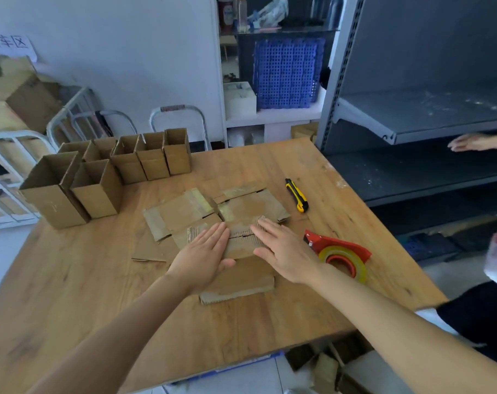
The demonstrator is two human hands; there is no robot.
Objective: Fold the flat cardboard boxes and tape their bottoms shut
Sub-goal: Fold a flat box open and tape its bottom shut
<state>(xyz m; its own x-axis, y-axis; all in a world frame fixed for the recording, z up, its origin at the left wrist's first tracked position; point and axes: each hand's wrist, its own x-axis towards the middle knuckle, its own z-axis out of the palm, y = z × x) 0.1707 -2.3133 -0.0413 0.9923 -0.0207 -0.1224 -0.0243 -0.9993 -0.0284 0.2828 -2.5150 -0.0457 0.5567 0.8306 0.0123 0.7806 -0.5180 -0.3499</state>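
Note:
A flat cardboard box (241,277) lies at the table's middle, on top of a loose pile of other flat boxes (184,211). My left hand (204,253) presses flat on its left part, fingers straight. My right hand (281,247) lies flat on its right part, fingers pointing toward the far left. Between the two hands the box's corrugated flap edges show. A red tape dispenser (339,253) with a yellowish roll sits just right of my right hand. Several folded, open-topped boxes (99,172) stand upright at the table's far left.
A yellow and black utility knife (296,195) lies right of the pile. The wooden table (99,294) has grey metal shelving (412,123) at its right. Another person's hand (469,143) reaches over a shelf, and that person stands at the right edge.

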